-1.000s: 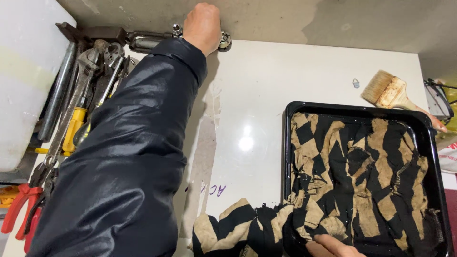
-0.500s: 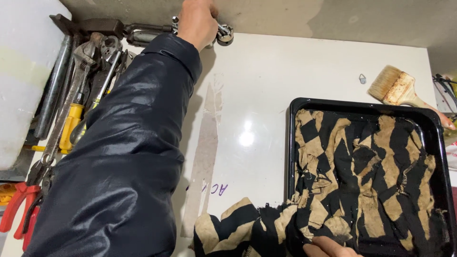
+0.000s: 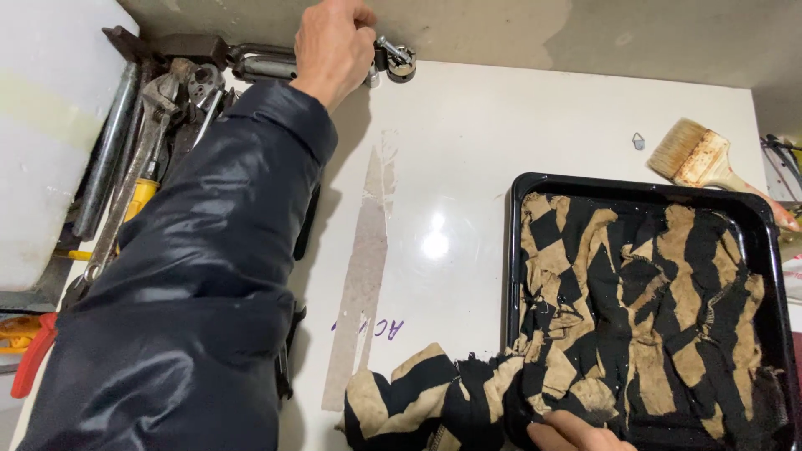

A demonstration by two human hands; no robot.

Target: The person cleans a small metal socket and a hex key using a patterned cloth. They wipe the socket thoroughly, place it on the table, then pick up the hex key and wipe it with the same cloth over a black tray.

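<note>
Left hand: (image 3: 336,43) closed around a metal part (image 3: 391,57) at the bench's far edge.
Right hand: (image 3: 572,431) only fingertips show at the near edge, pressing the striped rag (image 3: 635,309); grip cannot be told.
Rag: mostly in the black tray (image 3: 511,250), one end trailing onto the bench (image 3: 451,150).
Progress: part in hand, not yet brought to the tray.
Nearby: brush (image 3: 700,157) at the right edge; pliers and wrenches (image 3: 142,159) along the left.

My left hand (image 3: 334,46) has closed over the metal fitting (image 3: 393,58) at the wall, where before it only reached for it. My right hand (image 3: 572,433) has crept further onto the striped cloth (image 3: 635,309).
</note>
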